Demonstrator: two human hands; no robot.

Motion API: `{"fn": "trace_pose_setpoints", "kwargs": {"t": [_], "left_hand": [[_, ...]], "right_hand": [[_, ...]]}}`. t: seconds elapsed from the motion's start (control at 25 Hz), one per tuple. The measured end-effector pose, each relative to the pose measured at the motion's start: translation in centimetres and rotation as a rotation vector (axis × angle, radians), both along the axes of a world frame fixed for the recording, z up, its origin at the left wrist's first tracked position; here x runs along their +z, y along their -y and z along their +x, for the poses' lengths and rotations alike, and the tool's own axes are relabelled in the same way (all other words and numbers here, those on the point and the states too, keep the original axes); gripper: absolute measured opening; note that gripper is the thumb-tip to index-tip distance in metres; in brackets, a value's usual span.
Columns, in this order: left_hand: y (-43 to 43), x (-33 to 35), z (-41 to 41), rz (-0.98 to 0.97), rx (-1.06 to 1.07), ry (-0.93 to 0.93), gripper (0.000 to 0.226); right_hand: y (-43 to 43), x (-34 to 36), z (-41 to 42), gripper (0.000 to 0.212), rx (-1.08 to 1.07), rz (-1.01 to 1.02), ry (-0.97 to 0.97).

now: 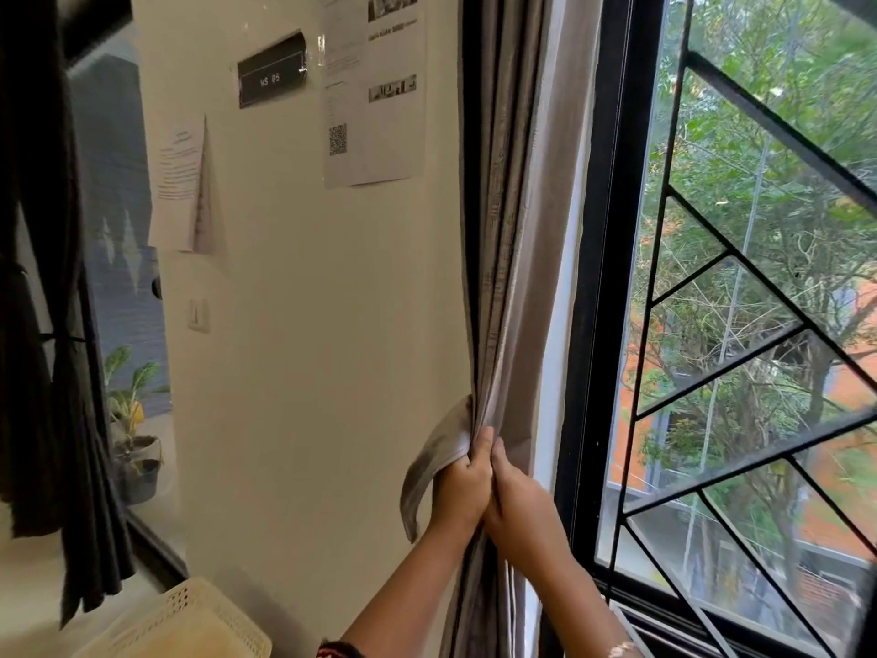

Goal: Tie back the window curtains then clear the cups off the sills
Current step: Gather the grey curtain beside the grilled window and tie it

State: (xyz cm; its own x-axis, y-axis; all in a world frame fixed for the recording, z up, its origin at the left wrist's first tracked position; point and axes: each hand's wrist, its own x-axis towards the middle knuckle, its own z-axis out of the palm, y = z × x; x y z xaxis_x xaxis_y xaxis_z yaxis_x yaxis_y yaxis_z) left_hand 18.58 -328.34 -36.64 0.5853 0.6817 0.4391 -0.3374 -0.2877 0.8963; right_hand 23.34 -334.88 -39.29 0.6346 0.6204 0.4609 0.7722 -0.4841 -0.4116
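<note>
A white lattice basket [190, 619] sits lowest at left; what is in it shows only as a pale yellowish blur. Above it both hands meet on the gathered grey curtain [512, 277]. The left hand [462, 486] grips a grey fabric strap [436, 458] that loops out on the wall side, and the right hand [519, 505], touching it, clasps the curtain's folds. The curtain hangs bunched between the cream wall [308, 325] and the black window frame [593, 325], leaving the glass and its slanted grille [740, 353] uncovered to the right. Papers [375, 97] and a switch [198, 314] are on the wall. Farther left, a dark curtain [42, 325] hangs beside a potted plant [140, 472] on a sill.
</note>
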Motion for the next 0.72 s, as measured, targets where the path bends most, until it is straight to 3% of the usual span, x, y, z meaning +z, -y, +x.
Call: {"fn": "trace_pose_setpoints", "kwargs": {"t": [0.08,0.16,0.24,0.36,0.44,0.6,0.72], "left_hand": [[-1.2,0.5,-0.2,-0.13,-0.116,0.005,0.017],[-2.3,0.6,-0.3,-0.209,-0.208,-0.001,0.012],[-3.0,0.7,-0.6,-0.3,-0.34,0.015,0.019],[-3.7,0.8,-1.1,-0.389,-0.497,0.036,0.021],[-3.9,0.9,-1.5,-0.432,-0.552,0.004,0.018],[-4.4,0.6,-1.3,-0.509,-0.65,-0.01,0.024],[-4.6,0.5,-0.8,-0.514,-0.584,0.011,0.025]], "right_hand": [[1.4,-0.6,1.2,0.061,0.157,0.238,-0.203],[2.6,-0.4,3.0,0.05,0.154,0.619,-0.338],[3.3,0.8,4.5,0.052,0.205,0.806,-0.485],[3.9,3.2,5.5,0.078,0.483,0.846,-0.797],[4.0,4.1,5.9,0.091,0.55,0.801,-0.925],[3.8,4.7,6.2,0.083,0.552,0.687,-0.991],[3.4,4.7,5.7,0.053,0.465,0.726,-0.875]]}}
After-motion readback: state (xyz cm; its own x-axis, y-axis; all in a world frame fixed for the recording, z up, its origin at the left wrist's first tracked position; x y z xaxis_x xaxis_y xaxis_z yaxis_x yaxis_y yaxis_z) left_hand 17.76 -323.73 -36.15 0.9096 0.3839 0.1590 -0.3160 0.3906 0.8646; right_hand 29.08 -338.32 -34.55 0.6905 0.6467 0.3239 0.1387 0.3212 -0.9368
